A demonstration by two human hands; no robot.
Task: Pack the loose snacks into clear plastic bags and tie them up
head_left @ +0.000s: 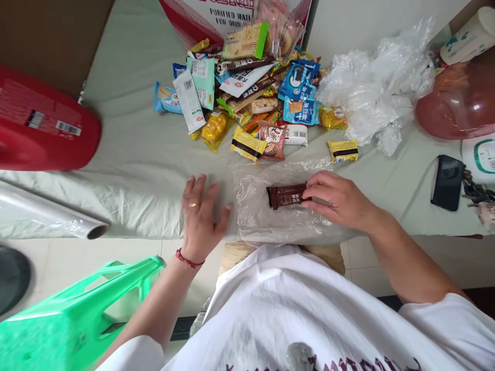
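Note:
A dark brown wrapped snack bar (285,197) lies across a clear plastic bag (255,219) spread flat near the table's front edge. The thumb and fingers of my right hand (335,198) are closed on the bar's right end. To the left of the bag, my left hand (203,214) rests palm down on the cloth with fingers spread, holding nothing. Just beyond the bag sit a yellow and black wrapped snack (248,145) and a pinkish brown packet (272,139). Another yellow and black snack (343,151) lies apart on the right.
Behind is a heap of mixed snack packets (247,82), with crumpled clear plastic bags (371,93) to its right. A phone (447,183) lies far right. On the left are a red container (42,123) and a film roll (50,208). A green stool (69,314) stands below.

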